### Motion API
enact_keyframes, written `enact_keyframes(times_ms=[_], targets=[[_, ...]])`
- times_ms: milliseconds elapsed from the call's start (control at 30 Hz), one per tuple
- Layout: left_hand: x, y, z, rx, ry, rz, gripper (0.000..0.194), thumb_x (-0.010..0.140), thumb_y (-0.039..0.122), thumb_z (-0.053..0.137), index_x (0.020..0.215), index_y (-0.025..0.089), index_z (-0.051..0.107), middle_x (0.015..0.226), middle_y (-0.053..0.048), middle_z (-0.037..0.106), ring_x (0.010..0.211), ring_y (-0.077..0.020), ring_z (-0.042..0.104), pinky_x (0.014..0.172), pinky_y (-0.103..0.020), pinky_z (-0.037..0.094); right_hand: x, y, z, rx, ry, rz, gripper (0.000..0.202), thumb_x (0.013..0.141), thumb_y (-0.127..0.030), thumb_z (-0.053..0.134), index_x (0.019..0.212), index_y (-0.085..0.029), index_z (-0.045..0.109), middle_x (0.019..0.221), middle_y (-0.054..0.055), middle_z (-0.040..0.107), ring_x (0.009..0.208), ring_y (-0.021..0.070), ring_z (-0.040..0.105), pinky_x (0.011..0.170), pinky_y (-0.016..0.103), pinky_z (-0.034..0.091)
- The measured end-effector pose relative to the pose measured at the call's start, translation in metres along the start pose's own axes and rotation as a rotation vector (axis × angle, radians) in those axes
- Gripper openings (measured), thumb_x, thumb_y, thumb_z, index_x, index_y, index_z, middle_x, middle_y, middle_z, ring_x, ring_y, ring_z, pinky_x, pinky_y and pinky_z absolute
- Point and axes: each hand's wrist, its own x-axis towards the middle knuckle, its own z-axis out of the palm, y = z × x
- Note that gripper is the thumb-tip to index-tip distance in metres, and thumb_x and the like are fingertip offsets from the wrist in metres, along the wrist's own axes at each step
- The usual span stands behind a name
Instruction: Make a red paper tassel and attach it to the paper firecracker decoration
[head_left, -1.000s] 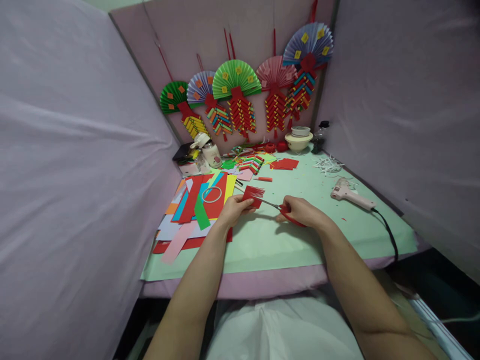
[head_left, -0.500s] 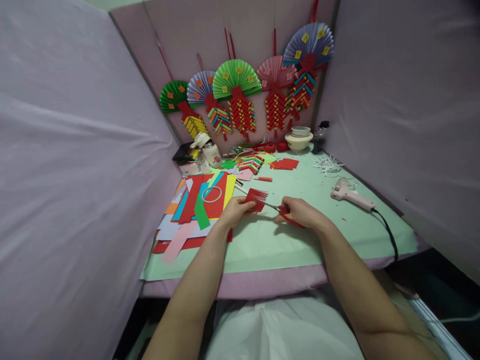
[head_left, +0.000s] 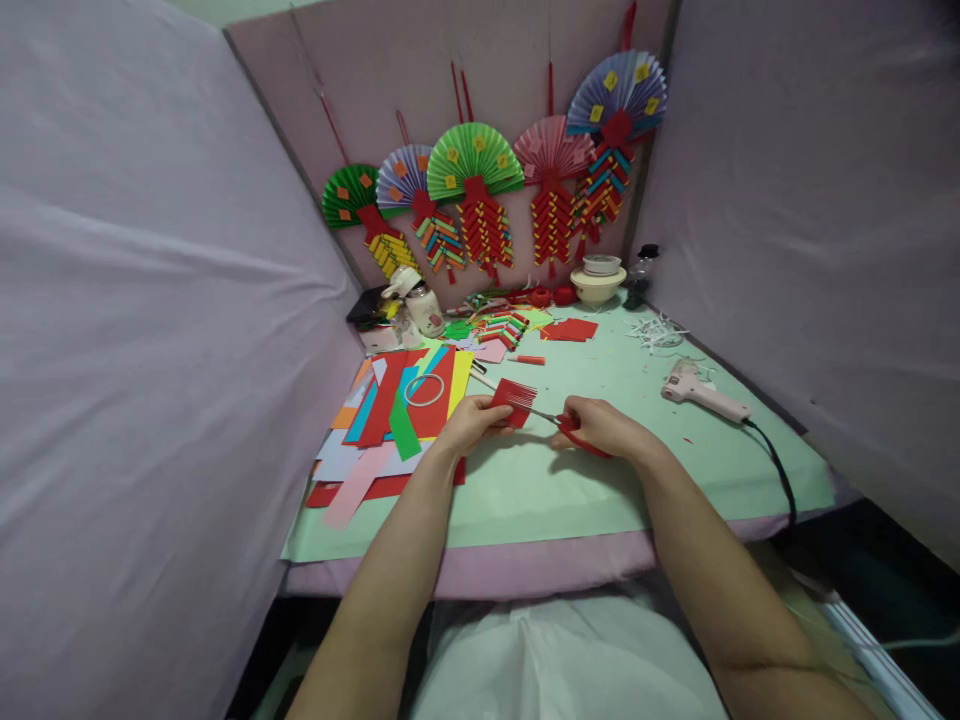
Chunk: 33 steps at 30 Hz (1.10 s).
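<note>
Red fringed paper (head_left: 514,402) sits right of the paper stack (head_left: 427,405), pinched between our left hand's (head_left: 474,424) thumb and fingers. Our right hand (head_left: 596,426) grips red-handled scissors (head_left: 576,432), farther right of that stack, their blades against the fringe.

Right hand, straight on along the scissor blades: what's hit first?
The red fringed paper in the left hand: the blades of the scissors in the right hand overlap it in view. Left fingertips look close to that line too, though one view leaves depth unclear.
</note>
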Motion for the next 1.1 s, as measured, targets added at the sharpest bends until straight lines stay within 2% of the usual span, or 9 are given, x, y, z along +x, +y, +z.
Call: enact_keyframes(times_ms=[167,400,667,900,1100], targets=[[-0.0017,0.0001,0.0029,0.027,-0.035,-0.044,0.032,0.061,0.031,0.078,0.082,0.009,0.069,0.080,-0.008,0.069,0.069,-0.0148,0.063,0.069,-0.026,0.053,-0.0009,-0.0033,-0.0003,0.009,-0.033,0.008,0.047,0.060,-0.062,0.066,0.074,-0.021,0.048,0.075,0.000,0.060,0.063,0.0143,0.050,0.052,0.023,0.032],[-0.0016,-0.0002,0.0037,0.041,-0.053,-0.047,0.031,0.061,0.031,0.078,0.082,0.009,0.069,0.081,-0.009,0.068,0.071,-0.0151,0.063,0.069,-0.027,0.053,0.0014,-0.0006,0.0029,0.020,-0.006,-0.010,0.049,0.059,-0.065,0.066,0.071,-0.020,0.049,0.072,0.000,0.059,0.063,0.0143,0.050,0.051,0.023,0.031],[-0.0001,-0.0028,0.0012,0.016,-0.081,-0.041,0.035,0.062,0.033,0.079,0.086,0.009,0.069,0.087,-0.010,0.068,0.075,-0.0159,0.064,0.070,-0.027,0.053,-0.0008,-0.0031,0.0008,0.067,0.010,-0.024,0.031,0.065,-0.045,0.066,0.070,-0.020,0.048,0.073,0.000,0.063,0.062,0.0131,0.050,0.051,0.022,0.031],[-0.0010,-0.0051,0.0025,-0.005,-0.065,-0.015,0.030,0.067,0.030,0.076,0.087,0.009,0.068,0.085,-0.009,0.069,0.074,-0.0156,0.064,0.070,-0.025,0.052,-0.0036,-0.0049,0.0012,0.068,0.032,-0.036,0.030,0.068,-0.045,0.063,0.070,-0.020,0.047,0.070,0.000,0.063,0.062,0.0132,0.049,0.052,0.022,0.030],[-0.0019,-0.0074,0.0023,-0.097,-0.056,0.003,0.031,0.075,0.037,0.068,0.088,0.010,0.066,0.085,-0.009,0.069,0.070,-0.0156,0.066,0.072,-0.027,0.052,-0.0002,-0.0048,0.0050,0.048,0.038,-0.022,0.034,0.066,-0.048,0.064,0.066,-0.020,0.045,0.065,-0.001,0.059,0.059,0.0126,0.047,0.052,0.022,0.032]])
